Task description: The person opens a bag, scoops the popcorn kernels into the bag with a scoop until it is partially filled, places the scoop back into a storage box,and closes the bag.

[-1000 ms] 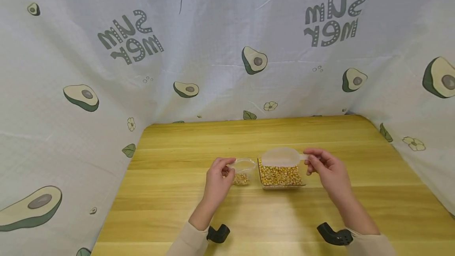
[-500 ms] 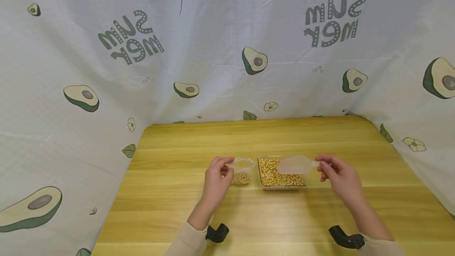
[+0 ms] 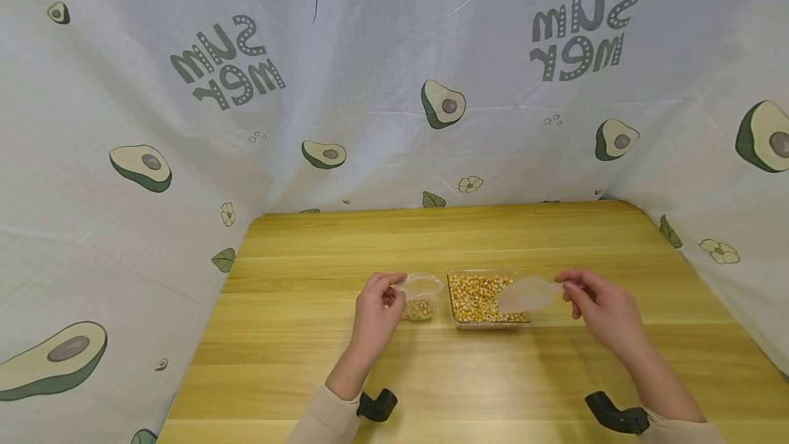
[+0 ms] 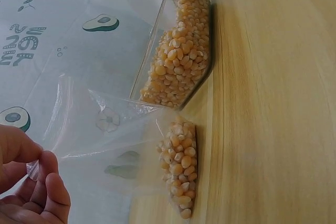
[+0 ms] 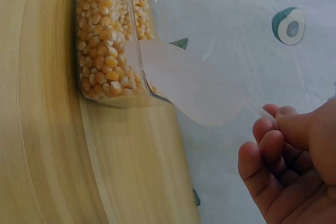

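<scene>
My right hand (image 3: 607,310) pinches the thin handle of the translucent white plastic scoop (image 3: 527,294), its bowl poised over the right end of the clear rectangular plastic tray of yellow corn kernels (image 3: 483,299). It feels light and stiff, probably slick, so I keep my grip out at the handle's end. Just left of the tray, my left hand (image 3: 376,314) pinches the rim of the small clear plastic bag (image 3: 421,297), holding its mouth open; it is soft and floppy, with a few kernels (image 4: 179,169) weighing its bottom. Everything sits on the smooth yellow wooden surface (image 3: 431,238), and beyond the tray hangs a white avocado-print cloth (image 3: 394,74).
</scene>
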Demonstrator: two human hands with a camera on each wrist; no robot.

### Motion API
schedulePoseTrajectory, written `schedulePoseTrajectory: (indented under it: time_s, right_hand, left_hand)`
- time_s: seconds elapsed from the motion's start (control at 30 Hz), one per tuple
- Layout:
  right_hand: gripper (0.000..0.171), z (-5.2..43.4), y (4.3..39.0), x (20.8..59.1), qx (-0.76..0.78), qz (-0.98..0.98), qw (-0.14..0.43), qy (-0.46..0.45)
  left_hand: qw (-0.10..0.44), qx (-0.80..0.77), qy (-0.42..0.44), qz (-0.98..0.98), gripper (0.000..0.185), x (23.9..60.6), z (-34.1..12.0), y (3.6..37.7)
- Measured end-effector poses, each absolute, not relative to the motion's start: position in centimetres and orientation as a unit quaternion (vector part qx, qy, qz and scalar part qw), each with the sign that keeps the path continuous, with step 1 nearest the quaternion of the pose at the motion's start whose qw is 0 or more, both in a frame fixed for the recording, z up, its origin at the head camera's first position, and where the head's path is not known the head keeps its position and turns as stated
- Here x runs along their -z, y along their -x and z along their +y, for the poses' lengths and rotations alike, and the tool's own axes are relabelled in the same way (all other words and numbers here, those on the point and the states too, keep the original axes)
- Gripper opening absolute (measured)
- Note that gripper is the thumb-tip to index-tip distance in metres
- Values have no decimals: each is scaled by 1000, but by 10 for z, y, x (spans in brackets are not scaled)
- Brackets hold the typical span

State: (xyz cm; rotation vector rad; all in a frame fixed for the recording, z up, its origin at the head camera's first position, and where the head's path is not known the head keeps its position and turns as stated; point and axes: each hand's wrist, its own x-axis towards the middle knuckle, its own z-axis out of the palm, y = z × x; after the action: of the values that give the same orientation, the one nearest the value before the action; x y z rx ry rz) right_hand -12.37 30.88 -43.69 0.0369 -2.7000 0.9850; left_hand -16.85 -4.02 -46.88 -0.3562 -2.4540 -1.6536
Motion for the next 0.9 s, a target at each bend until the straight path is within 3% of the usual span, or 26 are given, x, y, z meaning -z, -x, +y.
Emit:
schedulePoseTrajectory:
  time_s: [0.63, 0.9]
  right_hand:
    - [18, 300, 130, 443, -300, -946, 115, -52]
    - [15, 302, 132, 451, -284, -943, 151, -81]
  left_hand:
    - [80, 560, 110, -817, 28, 470, -43, 168]
    - [78, 567, 108, -813, 28, 472, -44, 169]
